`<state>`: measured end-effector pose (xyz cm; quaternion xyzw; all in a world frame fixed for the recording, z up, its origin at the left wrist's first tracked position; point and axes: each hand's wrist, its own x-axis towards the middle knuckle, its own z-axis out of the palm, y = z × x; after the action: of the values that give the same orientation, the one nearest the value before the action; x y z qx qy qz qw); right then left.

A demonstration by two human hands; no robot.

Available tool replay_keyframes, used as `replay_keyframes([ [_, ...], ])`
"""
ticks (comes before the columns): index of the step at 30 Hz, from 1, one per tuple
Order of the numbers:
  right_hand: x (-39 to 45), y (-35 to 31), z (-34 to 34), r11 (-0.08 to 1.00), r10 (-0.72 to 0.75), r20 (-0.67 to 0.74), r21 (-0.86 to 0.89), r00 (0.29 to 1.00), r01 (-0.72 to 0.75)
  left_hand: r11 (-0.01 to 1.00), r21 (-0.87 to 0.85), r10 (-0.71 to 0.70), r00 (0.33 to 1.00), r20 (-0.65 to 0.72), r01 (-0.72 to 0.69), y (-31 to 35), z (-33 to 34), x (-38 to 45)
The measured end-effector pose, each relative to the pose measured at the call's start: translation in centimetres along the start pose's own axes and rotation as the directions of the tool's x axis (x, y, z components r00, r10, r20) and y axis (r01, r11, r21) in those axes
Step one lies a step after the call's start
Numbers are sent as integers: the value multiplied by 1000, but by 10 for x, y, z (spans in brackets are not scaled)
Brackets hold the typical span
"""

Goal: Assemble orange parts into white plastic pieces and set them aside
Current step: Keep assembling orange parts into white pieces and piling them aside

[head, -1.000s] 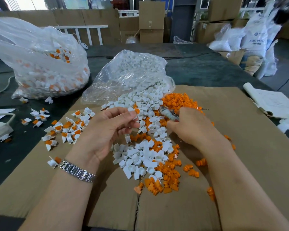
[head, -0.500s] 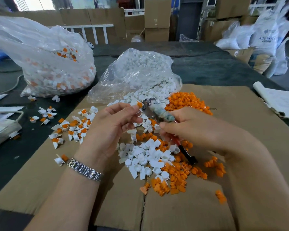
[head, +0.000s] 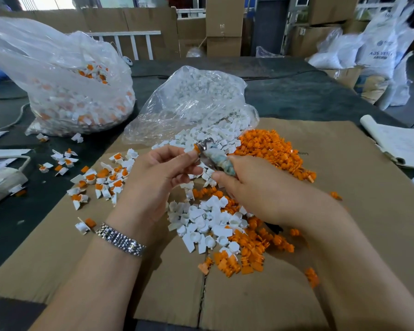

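Observation:
My left hand [head: 158,177] pinches a small white piece with an orange part [head: 193,150] at its fingertips. My right hand [head: 261,189] grips a pliers-like tool [head: 215,158] with a wrapped handle, and its metal jaws meet the orange part. Under the hands lies a pile of loose white pieces [head: 206,220] mixed with orange parts [head: 249,254]. A second heap of orange parts [head: 270,146] sits to the right of the tool. Finished white-and-orange pieces [head: 101,180] lie spread out to the left of my left hand.
A brown cardboard sheet [head: 344,187] covers the dark table. An open clear bag of white pieces [head: 196,103] lies behind the hands, and a big bag of assembled pieces [head: 69,91] stands at the far left. Papers [head: 402,144] lie at the right edge; boxes and sacks stand behind.
My right hand has lifted the tool from the pile and brought its jaws to the piece in my left hand. The left hand has stayed almost still.

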<state>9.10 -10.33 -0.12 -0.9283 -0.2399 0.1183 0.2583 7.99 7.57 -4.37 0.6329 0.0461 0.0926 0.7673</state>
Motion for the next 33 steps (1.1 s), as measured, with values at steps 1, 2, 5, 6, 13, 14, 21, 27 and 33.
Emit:
replay_keyframes([
  [1, 1, 0, 1, 1000, 4, -7, -19, 1000, -4, 1000, -4, -4, 1000, -6, 4, 0, 0, 0],
  [2, 2, 0, 2, 999, 7, -11, -34, 1000, -7, 1000, -8, -9, 1000, -12, 9, 0, 0, 0],
  [5, 6, 4, 4, 999, 28, -32, -42, 999, -30, 1000, -13, -16, 1000, -24, 16, -3, 0, -1],
  [6, 7, 5, 4, 998, 32, -46, -52, 998, -34, 1000, -14, -23, 999, -25, 22, -4, 0, -1],
  [13, 1, 16, -5, 996, -32, -9, 79, 999, 32, 997, 63, 59, 994, -94, -53, -5, -3, 3],
  [14, 1, 20, -9, 994, -34, -38, 103, 999, 37, 987, 141, 101, 985, -143, -80, -4, -6, 3],
  [21, 22, 57, -8, 974, 177, -322, -81, 930, -214, 635, 773, 422, 839, -343, -4, -2, -27, 11],
  [27, 32, 71, 3, 920, 281, -386, -154, 879, -362, 514, 844, 110, 988, 111, -152, -2, -21, 6],
  [33, 34, 69, 10, 861, 314, -346, -288, 884, -419, 445, 858, 47, 964, 262, -254, -7, -12, 6],
])
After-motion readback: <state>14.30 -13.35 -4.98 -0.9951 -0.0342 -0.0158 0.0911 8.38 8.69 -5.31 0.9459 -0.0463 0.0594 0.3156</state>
